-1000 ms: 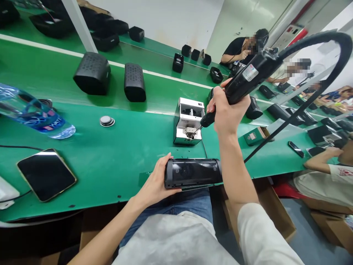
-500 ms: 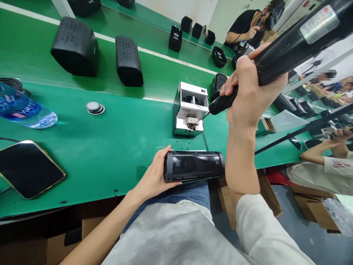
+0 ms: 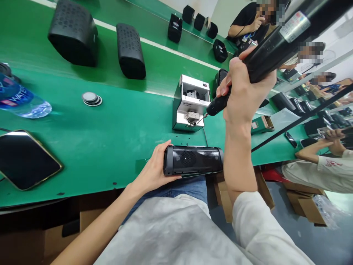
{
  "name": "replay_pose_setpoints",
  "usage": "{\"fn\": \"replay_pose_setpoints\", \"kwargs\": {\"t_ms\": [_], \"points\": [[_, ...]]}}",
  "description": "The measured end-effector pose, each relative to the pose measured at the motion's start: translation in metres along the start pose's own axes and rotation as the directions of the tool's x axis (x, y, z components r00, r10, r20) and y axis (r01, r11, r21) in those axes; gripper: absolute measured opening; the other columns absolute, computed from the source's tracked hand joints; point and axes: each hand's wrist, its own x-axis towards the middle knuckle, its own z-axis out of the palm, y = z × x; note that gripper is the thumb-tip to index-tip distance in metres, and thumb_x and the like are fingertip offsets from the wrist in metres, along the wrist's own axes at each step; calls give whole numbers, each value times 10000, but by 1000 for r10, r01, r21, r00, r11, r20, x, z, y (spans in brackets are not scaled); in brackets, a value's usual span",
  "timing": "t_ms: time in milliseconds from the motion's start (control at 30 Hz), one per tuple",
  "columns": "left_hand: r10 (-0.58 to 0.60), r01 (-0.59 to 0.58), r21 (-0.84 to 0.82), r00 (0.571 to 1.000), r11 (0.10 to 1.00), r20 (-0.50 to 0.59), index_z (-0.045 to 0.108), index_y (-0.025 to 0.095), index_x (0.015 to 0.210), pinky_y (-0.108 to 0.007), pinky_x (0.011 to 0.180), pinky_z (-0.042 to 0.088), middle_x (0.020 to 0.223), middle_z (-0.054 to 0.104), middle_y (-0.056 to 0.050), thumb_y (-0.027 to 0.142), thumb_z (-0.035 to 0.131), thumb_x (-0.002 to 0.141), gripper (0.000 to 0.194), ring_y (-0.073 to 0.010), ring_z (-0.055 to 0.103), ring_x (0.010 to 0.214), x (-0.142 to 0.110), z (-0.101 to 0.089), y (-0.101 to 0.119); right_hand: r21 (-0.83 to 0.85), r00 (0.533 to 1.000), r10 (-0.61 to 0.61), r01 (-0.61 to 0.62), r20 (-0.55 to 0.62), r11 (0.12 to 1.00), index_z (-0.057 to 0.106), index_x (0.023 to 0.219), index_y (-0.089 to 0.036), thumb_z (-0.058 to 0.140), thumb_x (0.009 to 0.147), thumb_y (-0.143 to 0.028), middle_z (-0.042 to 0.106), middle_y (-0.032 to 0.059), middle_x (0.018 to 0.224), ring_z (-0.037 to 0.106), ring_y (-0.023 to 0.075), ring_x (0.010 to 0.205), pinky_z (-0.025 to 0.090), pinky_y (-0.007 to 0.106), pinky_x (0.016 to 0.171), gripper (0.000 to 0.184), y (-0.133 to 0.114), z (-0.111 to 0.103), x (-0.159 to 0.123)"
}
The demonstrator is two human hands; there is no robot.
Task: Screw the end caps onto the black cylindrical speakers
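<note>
My right hand [image 3: 244, 94] is wrapped round a black electric screwdriver [image 3: 264, 55], held slanting above the bench. The bit of the screwdriver reaches the metal outlet at the front of a white screw feeder [image 3: 183, 101]; whether a screw sits on the tip is too small to tell. At the bench's front edge my left hand [image 3: 156, 167] grips the left end of a black speaker [image 3: 194, 161], which lies on its long side. Its glossy face with perforated patches is turned up. Small dark bits lie between speaker and feeder.
Two large black speakers [image 3: 131, 49] stand on the green belt [image 3: 160, 48] beyond the bench. To the left are a phone [image 3: 27, 158], a water bottle [image 3: 22, 97] and round discs [image 3: 91, 98]. A green box [image 3: 260, 124] is at right. Co-workers sit farther right.
My right hand and the screwdriver have shifted slightly left, with the bit still at the feeder outlet. The whole view has moved a little; my left hand keeps its hold on the speaker.
</note>
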Motion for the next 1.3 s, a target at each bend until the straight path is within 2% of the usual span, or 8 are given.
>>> {"fn": "replay_pose_setpoints", "kwargs": {"t_ms": [100, 233, 367, 600, 767, 867, 1000, 1300], "points": [[21, -21, 9, 1000, 1000, -2, 79, 366, 1775, -683, 1292, 472, 1670, 430, -191, 413, 998, 823, 1325, -453, 478, 1588, 1, 1, 1, -20, 999, 36, -36, 35, 999, 576, 909, -331, 859, 899, -428, 382, -70, 628, 373, 153, 457, 403, 353, 431, 299, -28, -4, -12], [27, -27, 5, 1000, 1000, -1, 68, 348, 1784, -707, 1292, 461, 1675, 433, -204, 389, 1008, 810, 1354, -459, 472, 1584, 1, 1, 2, 91, 997, 39, -45, 71, 995, 627, 888, -307, 714, 909, -202, 355, -54, 622, 402, 166, 445, 385, 347, 414, 138, -72, -1, -30], [19, -19, 1, 1000, 1000, -1, 60, 356, 1786, -725, 1285, 461, 1684, 424, -203, 406, 1003, 820, 1350, -464, 462, 1594, 0, 1, 2, 13, 989, 31, -33, 146, 999, 600, 871, -314, 702, 958, -240, 337, -42, 668, 432, 167, 455, 428, 348, 434, 153, -96, 9, -43], [35, -35, -7, 999, 999, 0, 77, 346, 1785, -711, 1301, 451, 1713, 401, -214, 400, 1002, 823, 1336, -467, 438, 1622, -1, 1, 1, 194, 975, 61, -104, 215, 975, 677, 956, -296, 699, 981, -128, 431, -72, 646, 473, 153, 456, 437, 344, 458, 171, -94, 26, -60], [31, -31, -11, 999, 999, -10, 92, 348, 1769, -728, 1302, 448, 1684, 422, -208, 362, 1005, 815, 1321, -463, 450, 1611, 0, 2, 2, 172, 931, 139, -206, 338, 963, 652, 991, -318, 843, 945, -227, 522, -101, 610, 493, 155, 447, 466, 340, 469, 217, -73, 31, -77], [20, -21, -25, 1000, 999, -13, 113, 360, 1760, -729, 1307, 447, 1703, 394, -203, 366, 1007, 808, 1306, -468, 433, 1624, 0, 2, 4, 149, 945, 151, -200, 291, 968, 653, 998, -334, 812, 944, -229, 524, -96, 612, 487, 159, 442, 451, 343, 462, 197, -68, 30, -77], [22, -22, -29, 1000, 999, -12, 112, 354, 1762, -731, 1328, 425, 1734, 361, -212, 373, 995, 823, 1289, -470, 397, 1656, 0, 1, 4, 160, 971, 83, -121, 225, 980, 680, 938, -322, 746, 896, -185, 452, -80, 600, 438, 160, 423, 409, 365, 416, 158, -82, 23, -64], [32, -32, -42, 999, 999, -13, 137, 343, 1773, -724, 1333, 425, 1737, 390, -215, 411, 989, 833, 1271, -458, 423, 1648, -1, 1, 2, 167, 957, 206, -242, 206, 956, 624, 833, -310, 656, 899, -35, 386, -74, 584, 344, 156, 409, 383, 354, 379, 285, -115, 26, -46]]}}
